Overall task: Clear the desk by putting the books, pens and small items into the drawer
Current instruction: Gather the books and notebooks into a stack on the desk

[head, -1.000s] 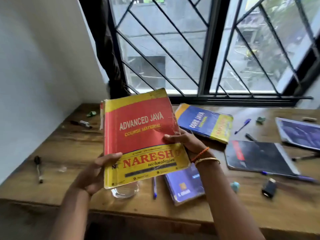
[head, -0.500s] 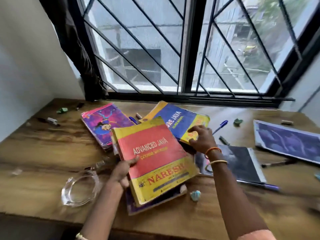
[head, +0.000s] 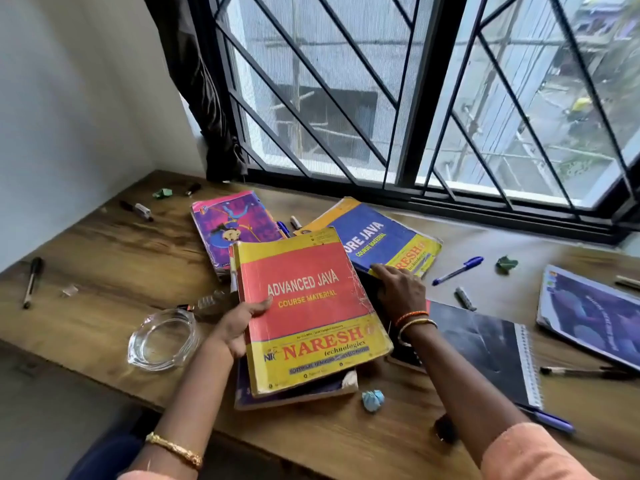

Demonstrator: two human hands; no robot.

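My left hand (head: 239,323) grips the left edge of the red and yellow Advanced Java book (head: 308,306), which lies on a purple book (head: 298,393) near the desk's front edge. My right hand (head: 401,289) reaches over to the blue and yellow Core Java book (head: 377,237) and takes hold of its near edge with curled fingers. A pink and purple book (head: 232,223) lies behind on the left. No drawer shows in the head view.
On the wooden desk (head: 114,258) lie a glass ashtray (head: 162,339), a black spiral notebook (head: 485,344), a blue-covered book (head: 595,310) at right, several pens such as a blue one (head: 457,270), and crumpled paper bits (head: 373,400). A barred window runs behind.
The Advanced Java book came down from in front of me onto the purple book. My right hand let go of it and reached to the Core Java book.
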